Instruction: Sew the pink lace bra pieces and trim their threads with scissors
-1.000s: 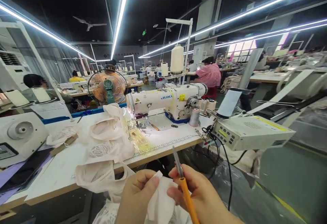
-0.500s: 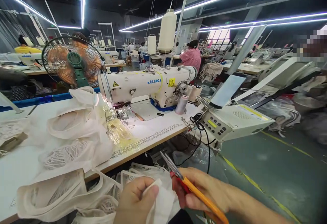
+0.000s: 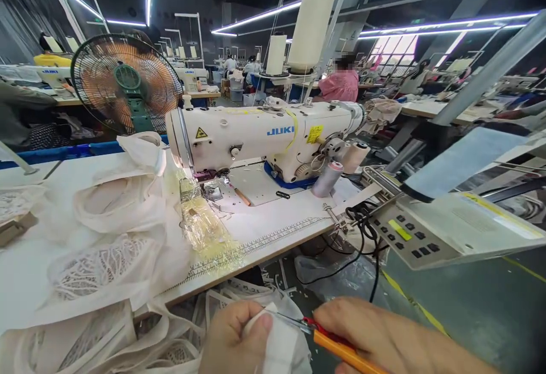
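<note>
At the bottom edge my left hand [image 3: 232,340] pinches a fold of white fabric [image 3: 284,347] between thumb and fingers. My right hand [image 3: 375,337] is closed round orange-handled thread snips [image 3: 328,341], whose metal blades point left and touch the fabric at my left thumb. A heap of cream lace-trimmed garment pieces [image 3: 115,232] lies on the white sewing table [image 3: 273,220] and spills over its front edge. Behind stands a white JUKI sewing machine [image 3: 260,135].
A grey control box [image 3: 430,232] with buttons hangs off the table's right end, with black cables below. An orange fan [image 3: 125,84] stands behind the table on the left. Tall thread cones [image 3: 310,24] rise behind the machine. Other workers sit at distant tables.
The view has dipped and moved closer to the table. My right hand has swung the snips from pointing up to pointing left, bringing the blades onto the fabric at my left thumb.
</note>
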A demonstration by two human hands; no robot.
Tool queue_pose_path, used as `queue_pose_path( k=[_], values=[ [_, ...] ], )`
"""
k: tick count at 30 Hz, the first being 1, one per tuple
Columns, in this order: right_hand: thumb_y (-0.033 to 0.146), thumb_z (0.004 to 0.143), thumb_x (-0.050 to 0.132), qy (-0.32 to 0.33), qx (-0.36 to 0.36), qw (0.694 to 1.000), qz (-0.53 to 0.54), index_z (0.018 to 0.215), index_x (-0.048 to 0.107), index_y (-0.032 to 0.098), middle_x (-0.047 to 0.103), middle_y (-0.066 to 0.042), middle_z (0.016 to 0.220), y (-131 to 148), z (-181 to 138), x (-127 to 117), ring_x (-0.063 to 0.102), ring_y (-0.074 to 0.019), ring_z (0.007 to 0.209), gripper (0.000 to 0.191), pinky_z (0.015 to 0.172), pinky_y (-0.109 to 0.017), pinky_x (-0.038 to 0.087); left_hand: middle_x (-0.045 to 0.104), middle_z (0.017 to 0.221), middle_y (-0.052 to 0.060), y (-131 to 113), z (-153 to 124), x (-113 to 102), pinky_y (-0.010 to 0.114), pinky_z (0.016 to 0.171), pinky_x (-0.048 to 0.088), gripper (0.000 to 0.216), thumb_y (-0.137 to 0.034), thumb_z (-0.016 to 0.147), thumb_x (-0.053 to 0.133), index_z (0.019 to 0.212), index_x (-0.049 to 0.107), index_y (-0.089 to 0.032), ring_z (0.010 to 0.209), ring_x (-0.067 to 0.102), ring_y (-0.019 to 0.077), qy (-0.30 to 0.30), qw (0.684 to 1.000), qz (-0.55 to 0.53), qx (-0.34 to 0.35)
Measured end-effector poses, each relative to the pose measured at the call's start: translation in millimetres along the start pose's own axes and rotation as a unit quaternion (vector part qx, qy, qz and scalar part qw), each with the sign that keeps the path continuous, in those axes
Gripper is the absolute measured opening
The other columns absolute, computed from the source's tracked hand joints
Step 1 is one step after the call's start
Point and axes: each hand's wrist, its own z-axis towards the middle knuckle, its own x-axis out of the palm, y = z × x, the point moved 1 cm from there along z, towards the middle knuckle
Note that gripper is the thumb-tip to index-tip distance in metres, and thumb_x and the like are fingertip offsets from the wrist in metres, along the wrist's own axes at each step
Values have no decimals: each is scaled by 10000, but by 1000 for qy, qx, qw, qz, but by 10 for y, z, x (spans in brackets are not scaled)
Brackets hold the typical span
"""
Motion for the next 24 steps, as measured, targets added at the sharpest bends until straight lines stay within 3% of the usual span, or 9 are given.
queue_pose_path(
  k=[6,14,18,21,24],
  values=[
    [575,711,497,43,31,998,34,554,261,227,277,72,495,-56,61,-17,218,-99,441,449,400,-230,149,480,508,-29,-35,75,-12,195,485,298,487,-600,562,750,565,585,-142,495,357,86,35,998,-39,-27],
    [469,638,692,-72,1,997,-18,627,550,211,500,23,587,-140,5,0,376,-136,486,294,441,-226,285,496,515,-25,52,125,10,188,443,278,423,-525,565,775,560,583,-148,492,362,87,8,997,-58,-45],
    [428,644,687,-42,12,999,10,560,477,206,418,49,535,-172,73,29,336,-118,464,317,407,-213,221,475,497,-40,7,107,11,189,427,257,381,-479,589,770,549,571,-157,469,346,81,12,997,-59,-47],
    [434,633,690,-78,19,996,44,507,401,210,353,58,496,-137,92,57,304,-114,449,387,397,-223,206,498,515,-33,-5,104,7,187,432,256,363,-469,599,765,564,598,-149,476,353,80,16,997,-62,-36],
    [329,649,648,-105,38,990,88,505,376,217,367,49,502,-92,71,90,329,-120,452,328,403,-225,243,503,505,-29,2,107,16,181,452,276,398,-490,562,788,561,614,-132,482,357,77,22,996,-80,-40]
  ],
)
